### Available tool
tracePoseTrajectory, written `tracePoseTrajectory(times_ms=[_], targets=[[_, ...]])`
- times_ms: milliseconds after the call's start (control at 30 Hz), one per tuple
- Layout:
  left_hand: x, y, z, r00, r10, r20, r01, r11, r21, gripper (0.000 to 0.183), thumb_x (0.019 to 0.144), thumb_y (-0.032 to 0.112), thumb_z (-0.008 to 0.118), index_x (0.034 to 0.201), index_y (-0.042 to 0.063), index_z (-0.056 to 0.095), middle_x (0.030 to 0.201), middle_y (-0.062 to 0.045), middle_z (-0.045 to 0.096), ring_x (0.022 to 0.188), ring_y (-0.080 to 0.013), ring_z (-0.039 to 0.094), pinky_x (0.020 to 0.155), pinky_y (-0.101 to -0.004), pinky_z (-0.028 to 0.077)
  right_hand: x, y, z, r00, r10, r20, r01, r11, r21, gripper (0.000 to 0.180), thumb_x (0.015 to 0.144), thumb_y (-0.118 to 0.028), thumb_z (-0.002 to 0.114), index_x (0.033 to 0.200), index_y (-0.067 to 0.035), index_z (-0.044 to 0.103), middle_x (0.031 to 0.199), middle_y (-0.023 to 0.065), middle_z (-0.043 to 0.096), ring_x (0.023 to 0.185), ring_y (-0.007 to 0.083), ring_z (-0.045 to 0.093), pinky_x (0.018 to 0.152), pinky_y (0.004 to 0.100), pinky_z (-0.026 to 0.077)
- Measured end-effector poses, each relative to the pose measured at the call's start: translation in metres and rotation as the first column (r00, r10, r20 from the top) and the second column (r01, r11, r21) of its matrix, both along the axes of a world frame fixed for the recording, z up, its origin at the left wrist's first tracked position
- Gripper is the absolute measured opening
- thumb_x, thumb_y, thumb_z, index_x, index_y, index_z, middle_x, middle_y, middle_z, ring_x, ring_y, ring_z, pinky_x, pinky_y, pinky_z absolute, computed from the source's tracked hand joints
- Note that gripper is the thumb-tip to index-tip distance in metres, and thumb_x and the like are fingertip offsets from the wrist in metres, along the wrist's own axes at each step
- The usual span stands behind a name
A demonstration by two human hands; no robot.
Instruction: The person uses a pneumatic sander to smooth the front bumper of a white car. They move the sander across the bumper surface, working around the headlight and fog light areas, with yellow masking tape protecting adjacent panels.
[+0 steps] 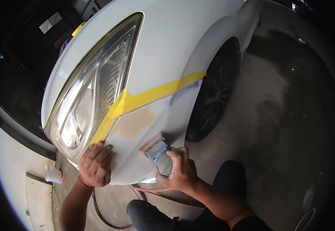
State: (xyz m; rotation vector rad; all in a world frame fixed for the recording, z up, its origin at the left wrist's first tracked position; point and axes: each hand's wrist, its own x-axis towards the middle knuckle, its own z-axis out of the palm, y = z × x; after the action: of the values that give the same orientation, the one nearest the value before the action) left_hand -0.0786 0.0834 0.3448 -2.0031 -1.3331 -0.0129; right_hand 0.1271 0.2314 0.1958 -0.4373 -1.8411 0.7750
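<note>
My right hand [180, 170] grips a blue and grey power sander [158, 151], its pad edge against the sanded front bumper [132, 156] of a white car. My left hand [96, 166] lies on the bumper just below the headlight [95, 83], fingertips at the lower end of the yellow masking tape [155, 93]. The tape runs along the headlight's edge and the fender seam to the wheel arch. A tan, feathered patch [135, 121] shows on the bumper under the tape. My palm and fingers partly cover the sander's body.
A front tyre [213, 95] stands right of the bumper. Hoses [101, 213] curl over the concrete floor [265, 115] near my knees. A white bucket [52, 174] is at the lower left, beside a pale panel [39, 202]. Another light-coloured body surface [14, 150] lies at the left.
</note>
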Motion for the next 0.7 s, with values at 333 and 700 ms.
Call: tracePoseTrajectory(times_ms=[333, 700], targets=[[-0.002, 0.0, -0.003, 0.999, 0.017, -0.04, -0.017, 1.0, 0.004, 0.025, 0.071, 0.005, 0.054, 0.093, 0.002, 0.065, 0.116, -0.016, 0.068, 0.119, -0.0381, 0.06, 0.104, -0.0482, 0.045, 0.011, 0.06, -0.002, 0.978, -0.179, -0.108, 0.149, 0.958, -0.243, 0.064, 0.072, -0.013, 0.079, 0.121, 0.001, 0.041, 0.106, 0.0231, 0.053, 0.092, 0.038, 0.059, 0.078, 0.0456, 0.05], [-0.004, -0.002, -0.006, 0.999, 0.014, -0.043, -0.015, 1.0, -0.008, 0.019, 0.074, 0.005, 0.054, 0.091, 0.002, 0.063, 0.117, -0.017, 0.068, 0.122, -0.0402, 0.058, 0.105, -0.0499, 0.044, 0.01, 0.064, -0.002, 0.969, -0.204, -0.141, 0.158, 0.946, -0.285, 0.062, 0.072, -0.012, 0.079, 0.12, 0.002, 0.041, 0.105, 0.0224, 0.05, 0.091, 0.0377, 0.057, 0.078, 0.0456, 0.049]])
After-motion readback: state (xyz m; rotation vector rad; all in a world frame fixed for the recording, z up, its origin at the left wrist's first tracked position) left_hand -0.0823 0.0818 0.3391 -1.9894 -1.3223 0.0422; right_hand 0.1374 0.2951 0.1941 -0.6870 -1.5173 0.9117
